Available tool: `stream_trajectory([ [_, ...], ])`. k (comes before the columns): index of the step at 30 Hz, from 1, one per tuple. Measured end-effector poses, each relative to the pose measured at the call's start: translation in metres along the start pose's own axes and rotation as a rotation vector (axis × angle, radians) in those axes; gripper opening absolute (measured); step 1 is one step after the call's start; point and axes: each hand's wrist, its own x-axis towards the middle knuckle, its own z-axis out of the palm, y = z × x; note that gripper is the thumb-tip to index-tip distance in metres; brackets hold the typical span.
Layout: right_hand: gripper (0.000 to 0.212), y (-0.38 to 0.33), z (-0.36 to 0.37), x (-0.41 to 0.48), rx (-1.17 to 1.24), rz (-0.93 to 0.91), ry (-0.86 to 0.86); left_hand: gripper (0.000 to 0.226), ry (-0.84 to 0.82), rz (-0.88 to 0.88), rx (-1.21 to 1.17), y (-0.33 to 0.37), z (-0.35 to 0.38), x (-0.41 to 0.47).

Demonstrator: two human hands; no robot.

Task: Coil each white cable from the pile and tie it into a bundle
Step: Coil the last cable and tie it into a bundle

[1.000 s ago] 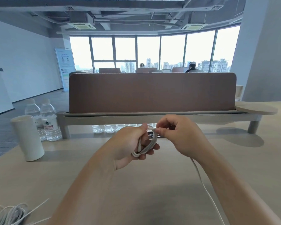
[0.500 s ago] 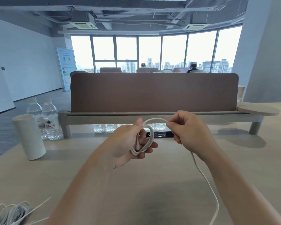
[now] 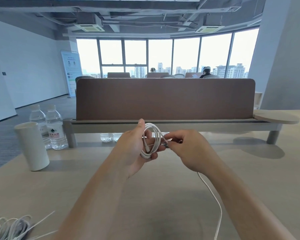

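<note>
A white cable (image 3: 151, 135) is wound in a few loops round the fingers of my left hand (image 3: 137, 148), which holds the coil above the middle of the table, thumb up. My right hand (image 3: 185, 148) pinches the cable at the coil's right side. The cable's free tail (image 3: 213, 201) hangs from under my right wrist and runs down out of the frame. A pile of white cables (image 3: 9, 227) lies at the table's near left corner.
A white paper cup (image 3: 32, 146) and two water bottles (image 3: 55, 130) stand at the table's left. A brown divider panel (image 3: 164, 99) on a raised grey shelf crosses the table behind my hands, with more bottles (image 3: 109, 136) under it. The table (image 3: 163, 196) is light wood.
My right hand has carried the cable round over my left fingers and come back beside the coil, adding a loop. The hanging tail is shorter.
</note>
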Motion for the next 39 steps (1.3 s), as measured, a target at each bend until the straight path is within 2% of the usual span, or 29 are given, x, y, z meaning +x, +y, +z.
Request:
stream_trajectory([
  [3, 0.012, -0.001, 0.006, 0.0, 0.028, 0.004, 0.063, 0.048, 0.003, 0.015, -0.029, 0.001, 0.001, -0.002],
  [7, 0.02, -0.003, 0.009, -0.002, 0.081, 0.022, 0.115, 0.046, 0.044, 0.017, -0.04, -0.003, 0.003, 0.0],
  [11, 0.017, -0.007, 0.009, -0.003, 0.142, 0.024, 0.035, 0.048, 0.092, 0.011, -0.086, -0.006, 0.004, 0.004],
  [15, 0.013, -0.007, 0.012, -0.006, 0.162, 0.014, 0.024, 0.049, 0.105, 0.016, -0.154, -0.004, 0.006, 0.003],
  [26, 0.007, -0.011, 0.014, -0.011, 0.084, 0.03, -0.217, 0.049, 0.237, 0.028, -0.193, 0.0, 0.0, 0.004],
  [34, 0.003, -0.014, 0.014, -0.009, 0.131, -0.028, -0.102, 0.044, 0.239, 0.014, -0.13, 0.001, 0.002, 0.001],
  [39, 0.021, -0.011, 0.017, -0.01, 0.123, -0.061, -0.103, 0.049, 0.236, 0.023, -0.125, 0.0, 0.003, 0.002],
])
